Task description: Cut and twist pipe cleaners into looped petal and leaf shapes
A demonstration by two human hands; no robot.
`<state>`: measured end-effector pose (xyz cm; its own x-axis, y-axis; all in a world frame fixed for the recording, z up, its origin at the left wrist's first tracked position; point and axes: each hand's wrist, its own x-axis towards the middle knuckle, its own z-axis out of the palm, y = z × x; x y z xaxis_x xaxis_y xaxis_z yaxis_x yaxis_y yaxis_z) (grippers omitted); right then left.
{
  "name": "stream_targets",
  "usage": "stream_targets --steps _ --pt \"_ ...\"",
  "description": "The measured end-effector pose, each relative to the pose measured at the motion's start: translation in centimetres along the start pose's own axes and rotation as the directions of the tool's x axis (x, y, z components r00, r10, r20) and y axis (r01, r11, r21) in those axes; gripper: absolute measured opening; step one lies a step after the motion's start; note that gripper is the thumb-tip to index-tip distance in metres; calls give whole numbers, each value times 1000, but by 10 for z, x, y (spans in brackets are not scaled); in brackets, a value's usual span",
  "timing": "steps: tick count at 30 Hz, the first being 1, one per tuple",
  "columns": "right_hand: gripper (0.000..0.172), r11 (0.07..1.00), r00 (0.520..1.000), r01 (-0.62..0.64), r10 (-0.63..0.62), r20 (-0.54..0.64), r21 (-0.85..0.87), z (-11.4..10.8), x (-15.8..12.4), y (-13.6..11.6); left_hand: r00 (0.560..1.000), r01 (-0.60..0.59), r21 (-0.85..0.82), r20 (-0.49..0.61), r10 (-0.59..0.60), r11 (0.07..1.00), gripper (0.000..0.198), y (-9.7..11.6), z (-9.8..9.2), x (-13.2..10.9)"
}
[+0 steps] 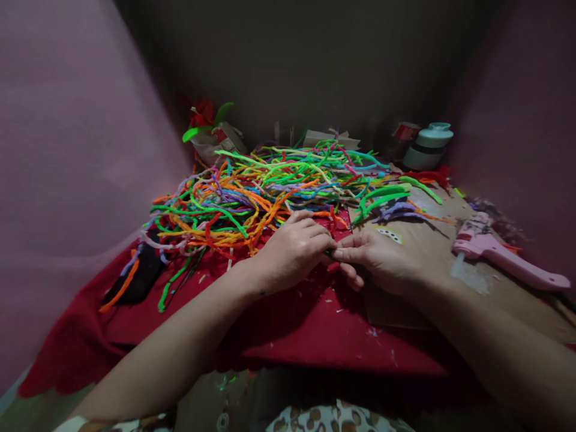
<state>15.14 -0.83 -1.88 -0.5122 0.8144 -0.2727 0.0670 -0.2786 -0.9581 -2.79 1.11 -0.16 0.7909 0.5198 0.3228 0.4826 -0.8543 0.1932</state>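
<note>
My left hand (pixel 294 249) and my right hand (pixel 378 255) meet at the fingertips over the red cloth (pixel 288 324). Both sets of fingers are pinched together around a small dark, greenish thing, mostly hidden by the fingers, so its kind does not show. Just beyond them spreads a large tangled pile of pipe cleaners (pixel 252 198) in green, orange, purple, red and other colours. Past my right hand, short bright green pieces (pixel 382 201) and purple pieces (pixel 398 211) lie on a sheet of cardboard (pixel 427 231).
A pink hot glue gun (pixel 508 252) rests on the cardboard at the right. A light blue lidded jar (pixel 427 147) stands at the back right. At the back left are a red flower (pixel 203 113) and a small box (pixel 229 138). A dark object (pixel 139 273) lies at the left.
</note>
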Motion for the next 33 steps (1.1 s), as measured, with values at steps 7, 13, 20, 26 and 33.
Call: stream_targets --steps 7,13,20,26,33 --pt "28 1000 999 -1 1 40 -23 1 -4 -7 997 79 -85 -6 -80 993 17 -2 3 0" --pt "11 996 999 -3 -2 53 84 -1 -3 -4 997 72 -143 -9 -74 987 21 -2 2 -1" --pt "27 996 994 86 -87 -69 -14 -8 -4 -9 990 102 -138 -83 -114 985 18 4 2 0" --pt "17 743 715 281 -585 -384 -608 -13 -15 -22 955 194 -179 -192 -228 965 13 4 1 0" --pt "12 -163 464 157 -858 219 -974 -4 -15 -9 938 184 -139 -270 -216 973 11 2 3 -2"
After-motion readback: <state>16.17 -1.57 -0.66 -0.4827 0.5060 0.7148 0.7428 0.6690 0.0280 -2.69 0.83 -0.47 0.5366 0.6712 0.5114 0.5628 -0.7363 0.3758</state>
